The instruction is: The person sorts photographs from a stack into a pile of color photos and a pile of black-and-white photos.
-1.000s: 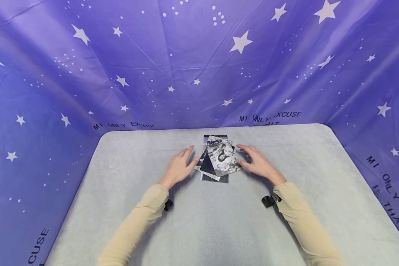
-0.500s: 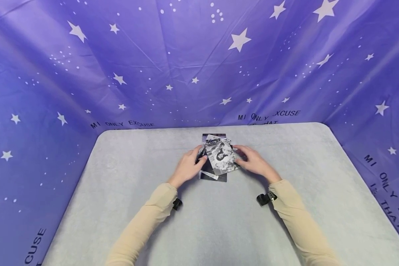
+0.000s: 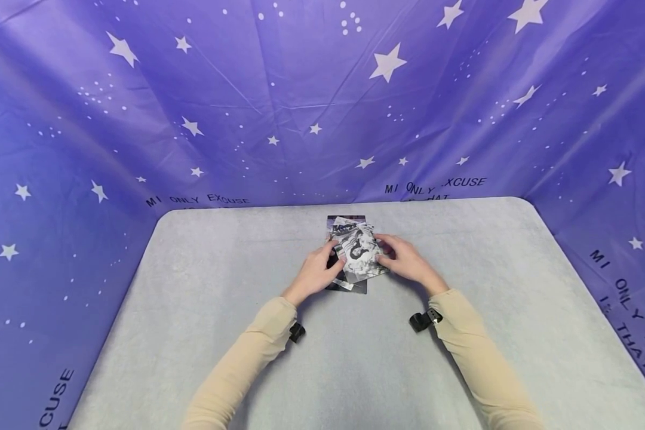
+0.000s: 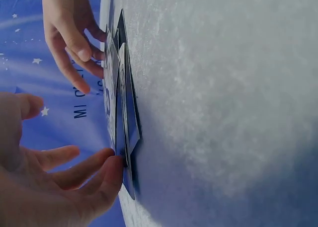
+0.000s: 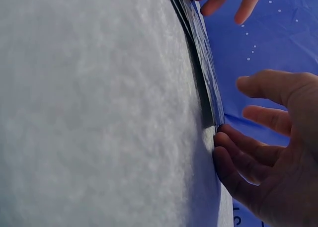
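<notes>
A loose pile of printed photo cards lies near the far side of the table. On top is a tilted black-and-white photo card (image 3: pixel 359 251); a darker card (image 3: pixel 346 219) sticks out beneath it at the far end. My left hand (image 3: pixel 316 270) touches the pile's left edge with its fingertips, thumb held apart. At the right edge stands my right hand (image 3: pixel 407 260), its fingertips right at the card border. Seen edge-on in the left wrist view, the card pile (image 4: pixel 119 88) is uneven and partly fanned, with gaps between cards. My left fingers hide part of the lower cards.
The pale grey table (image 3: pixel 355 364) has a rounded far edge. A purple-blue curtain (image 3: pixel 295 77) with white stars and black lettering surrounds it on three sides. Dark wrist cameras sit at both wrists, the right one (image 3: pixel 420 322) close over the table.
My left hand has moved right and onto the pile's left edge, and the cards protruding there have slid inward under the top one. The right hand has shifted slightly left to the right edge.
</notes>
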`<state>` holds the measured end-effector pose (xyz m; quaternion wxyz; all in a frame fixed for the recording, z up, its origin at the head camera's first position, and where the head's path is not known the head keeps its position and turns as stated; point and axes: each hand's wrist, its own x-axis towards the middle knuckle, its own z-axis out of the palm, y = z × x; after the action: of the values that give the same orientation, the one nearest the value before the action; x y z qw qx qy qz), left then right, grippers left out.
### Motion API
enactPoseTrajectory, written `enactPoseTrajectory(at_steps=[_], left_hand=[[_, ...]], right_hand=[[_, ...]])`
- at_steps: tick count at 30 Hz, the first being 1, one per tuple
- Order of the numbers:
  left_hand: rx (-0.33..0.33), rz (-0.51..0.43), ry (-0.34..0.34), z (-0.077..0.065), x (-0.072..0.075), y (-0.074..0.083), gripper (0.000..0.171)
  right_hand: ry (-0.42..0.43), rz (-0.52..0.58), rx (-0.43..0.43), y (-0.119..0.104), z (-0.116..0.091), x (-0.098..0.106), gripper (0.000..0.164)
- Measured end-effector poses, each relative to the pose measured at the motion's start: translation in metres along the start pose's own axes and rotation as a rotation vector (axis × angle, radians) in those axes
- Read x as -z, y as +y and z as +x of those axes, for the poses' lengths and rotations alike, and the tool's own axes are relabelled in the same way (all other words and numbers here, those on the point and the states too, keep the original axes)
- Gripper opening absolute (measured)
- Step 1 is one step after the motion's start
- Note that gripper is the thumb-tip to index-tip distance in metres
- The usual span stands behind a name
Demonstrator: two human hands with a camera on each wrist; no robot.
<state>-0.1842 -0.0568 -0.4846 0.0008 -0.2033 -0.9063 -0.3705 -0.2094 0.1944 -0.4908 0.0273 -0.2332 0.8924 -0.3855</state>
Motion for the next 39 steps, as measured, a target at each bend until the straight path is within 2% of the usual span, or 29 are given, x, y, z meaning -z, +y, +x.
enactPoseTrajectory(at_steps=[8, 16, 19, 25, 34, 39], left_hand=[[0.004, -0.057, -0.015, 0.002, -0.002, -0.001, 0.054], [0.137, -0.272, -0.061, 0.003, -0.001, 0.002, 0.054], [0.164, -0.303, -0.065, 0.003, -0.001, 0.002, 0.054], [0.165, -0.335, -0.061, 0.003, -0.002, -0.002, 0.053], [0.196, -0.395, -0.038, 0.008, -0.002, -0.007, 0.05], [0.216, -0.457, -0.048, 0.009, 0.0, -0.01, 0.049]], right_hand=[[0.012, 0.083, -0.044, -0.003, 0.001, -0.006, 0.059], [0.07, 0.128, -0.068, 0.001, -0.002, -0.013, 0.054], [0.072, 0.193, -0.115, -0.001, -0.004, -0.013, 0.054], [0.076, 0.299, -0.195, -0.006, -0.006, -0.013, 0.054], [0.078, 0.597, -0.253, -0.011, -0.009, -0.009, 0.057], [0.101, 0.698, -0.263, -0.013, -0.009, -0.008, 0.057]])
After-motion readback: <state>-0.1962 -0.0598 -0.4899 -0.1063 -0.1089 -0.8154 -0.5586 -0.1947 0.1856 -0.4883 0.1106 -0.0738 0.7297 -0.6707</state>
